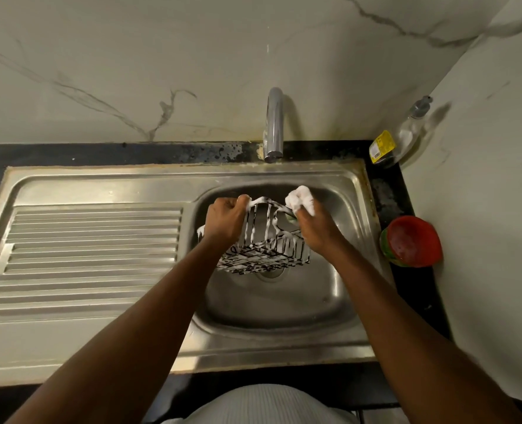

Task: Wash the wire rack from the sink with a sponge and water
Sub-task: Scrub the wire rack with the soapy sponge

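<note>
While left hand [226,220] fingers clamp the wire rack [269,249], right hand [313,226] fingers — foamy — grip the sponge [292,219].

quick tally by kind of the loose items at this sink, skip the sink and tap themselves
wire rack: 1
sponge: 1
soap dispenser bottle: 1
red bowl: 1
total: 4

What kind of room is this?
Probably a home kitchen: a steel sink with a ribbed drainboard, a tap behind it, and a soap bottle in the corner.
</note>
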The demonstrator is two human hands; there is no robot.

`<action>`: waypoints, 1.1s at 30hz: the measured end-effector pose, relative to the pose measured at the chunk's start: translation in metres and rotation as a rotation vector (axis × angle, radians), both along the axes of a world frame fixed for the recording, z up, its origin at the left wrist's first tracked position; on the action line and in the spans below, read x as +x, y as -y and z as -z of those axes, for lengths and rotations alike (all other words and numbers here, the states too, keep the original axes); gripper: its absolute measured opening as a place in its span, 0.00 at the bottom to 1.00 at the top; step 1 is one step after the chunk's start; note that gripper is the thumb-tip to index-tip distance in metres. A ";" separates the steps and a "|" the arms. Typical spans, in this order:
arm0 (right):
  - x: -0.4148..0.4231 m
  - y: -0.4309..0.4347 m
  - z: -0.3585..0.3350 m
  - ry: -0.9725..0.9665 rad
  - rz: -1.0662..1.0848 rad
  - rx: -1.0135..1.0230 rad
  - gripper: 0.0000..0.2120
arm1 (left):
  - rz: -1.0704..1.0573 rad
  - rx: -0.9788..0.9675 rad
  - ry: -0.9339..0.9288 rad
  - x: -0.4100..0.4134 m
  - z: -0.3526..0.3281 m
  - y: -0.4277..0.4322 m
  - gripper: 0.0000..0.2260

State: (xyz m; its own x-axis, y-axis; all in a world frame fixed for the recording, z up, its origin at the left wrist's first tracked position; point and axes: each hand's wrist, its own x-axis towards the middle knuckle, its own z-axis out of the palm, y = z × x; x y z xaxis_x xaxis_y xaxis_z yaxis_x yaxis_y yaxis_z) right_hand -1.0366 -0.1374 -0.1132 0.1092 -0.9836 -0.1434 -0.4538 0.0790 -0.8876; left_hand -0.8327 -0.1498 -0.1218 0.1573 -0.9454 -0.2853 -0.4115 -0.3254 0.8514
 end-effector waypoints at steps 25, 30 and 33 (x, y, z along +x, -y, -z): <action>0.026 -0.002 -0.011 -0.025 0.459 -0.110 0.17 | -0.247 0.071 -0.526 0.010 -0.001 -0.012 0.14; 0.022 0.002 -0.017 -0.001 0.186 -0.137 0.19 | -0.141 0.022 -0.502 0.013 -0.012 -0.009 0.12; 0.029 0.001 -0.014 -0.107 0.094 -0.101 0.21 | -0.013 0.068 -0.426 0.012 -0.006 -0.012 0.15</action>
State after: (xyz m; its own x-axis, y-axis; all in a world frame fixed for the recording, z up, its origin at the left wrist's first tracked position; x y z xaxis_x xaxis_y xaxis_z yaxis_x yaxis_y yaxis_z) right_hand -1.0072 -0.1384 -0.0989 0.0054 -0.9988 -0.0489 -0.5411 0.0383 -0.8401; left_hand -0.8211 -0.1373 -0.1162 0.0237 -0.9211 -0.3886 -0.0234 -0.3891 0.9209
